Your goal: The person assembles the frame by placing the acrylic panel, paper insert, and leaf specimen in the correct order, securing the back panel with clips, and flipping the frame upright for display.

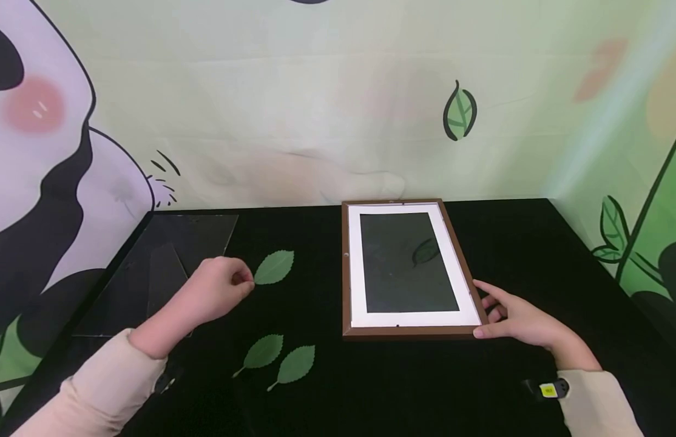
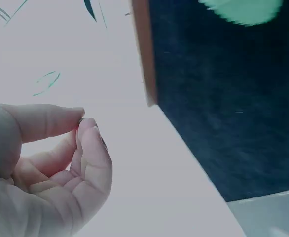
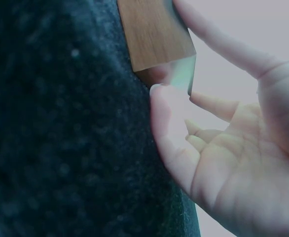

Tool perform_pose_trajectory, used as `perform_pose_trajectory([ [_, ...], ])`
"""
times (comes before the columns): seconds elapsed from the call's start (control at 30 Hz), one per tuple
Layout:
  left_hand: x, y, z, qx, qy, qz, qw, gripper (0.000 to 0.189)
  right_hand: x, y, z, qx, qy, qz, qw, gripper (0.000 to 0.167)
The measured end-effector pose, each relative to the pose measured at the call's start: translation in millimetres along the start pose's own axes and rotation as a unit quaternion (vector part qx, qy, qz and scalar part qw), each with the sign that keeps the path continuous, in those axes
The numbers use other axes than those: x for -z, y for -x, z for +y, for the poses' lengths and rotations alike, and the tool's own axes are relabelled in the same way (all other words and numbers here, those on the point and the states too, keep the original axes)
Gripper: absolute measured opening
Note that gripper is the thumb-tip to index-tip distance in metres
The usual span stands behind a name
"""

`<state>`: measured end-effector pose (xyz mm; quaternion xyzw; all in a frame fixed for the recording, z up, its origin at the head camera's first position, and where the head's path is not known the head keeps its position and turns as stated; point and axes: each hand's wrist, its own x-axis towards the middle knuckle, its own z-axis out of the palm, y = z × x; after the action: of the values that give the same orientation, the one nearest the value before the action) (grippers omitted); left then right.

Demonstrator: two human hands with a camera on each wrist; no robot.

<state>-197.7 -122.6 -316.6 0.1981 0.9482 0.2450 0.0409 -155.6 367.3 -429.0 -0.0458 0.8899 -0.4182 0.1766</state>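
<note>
On the left, my left hand (image 1: 223, 288) pinches a green serrated leaf (image 1: 275, 267) at its stem end, thumb against fingertips. The left wrist view shows those fingertips (image 2: 88, 123) together, with a thin dark bit between them. My right hand (image 1: 520, 318) holds the near right corner of a brown picture frame (image 1: 414, 331). Its thumb (image 3: 166, 118) presses at the corner, and the index finger lies along the right side. Inside the frame, a white mat (image 1: 355, 267) surrounds a dark glossy panel that reflects a leaf from the backdrop.
Two more green leaves, one (image 1: 263, 351) beside another (image 1: 297, 364), lie near the front of the black table (image 1: 403, 388). A dark backing board (image 1: 136, 261) with a stand flap lies at the left, partly behind the left arm. A printed cloth backdrop (image 1: 234, 121) rises behind.
</note>
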Motion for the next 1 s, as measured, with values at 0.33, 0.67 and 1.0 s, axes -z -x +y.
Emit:
perform_pose_trajectory([
  [0.33,5.4,-49.1,35.4,-0.044,-0.003,0.023,0.9987,0.012,-1.5,1.7,-1.8,-0.008,0.001,-0.001,1.0,0.102],
  [0.67,1.1,-93.2,61.3,-0.052,0.017,0.038,0.9978,0.015,-1.1,1.4,1.6,-0.014,-0.003,0.003,0.9999,0.103],
  [1.0,-26.8,-131.4,76.2,-0.064,0.078,0.041,0.9941,0.015,0.0,-0.4,-0.9,-0.009,-0.004,0.003,0.9999,0.103],
])
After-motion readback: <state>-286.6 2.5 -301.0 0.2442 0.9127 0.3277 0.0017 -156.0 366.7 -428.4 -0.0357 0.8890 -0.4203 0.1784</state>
